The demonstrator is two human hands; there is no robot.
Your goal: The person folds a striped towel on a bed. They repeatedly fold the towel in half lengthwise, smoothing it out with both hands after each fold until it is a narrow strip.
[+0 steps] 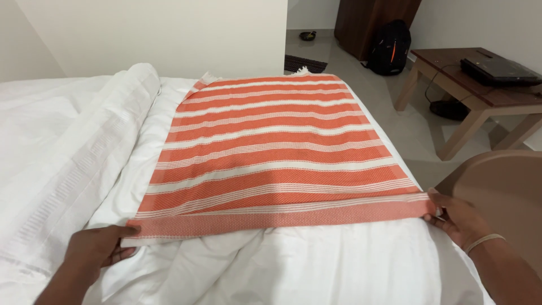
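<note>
Both hands pinch the near hem of the orange-and-white striped towel (pixel 276 147): the left hand (pixel 96 248) has its grip closed on the near left corner, fingers curled over the edge, and the right hand (pixel 460 220) has its grip closed on the near right corner, thumb on top. Between them the hem runs nearly straight and taut. The towel lies flat on the white bed (pixel 339 265), its far edge close to the foot of the mattress, with a rumpled white duvet (pixel 84 147) bunched along its left side.

To handle the cloth well from here, both corners want equal tension, so that the stripes stay parallel to the hem and no diagonal crease forms. Lifting both corners to the same height should keep the fabric from dragging the sheet beneath. The right corner sits at the mattress edge, so that side could slip off if let slack. A wooden side table (pixel 480 96) stands well apart on the floor.
</note>
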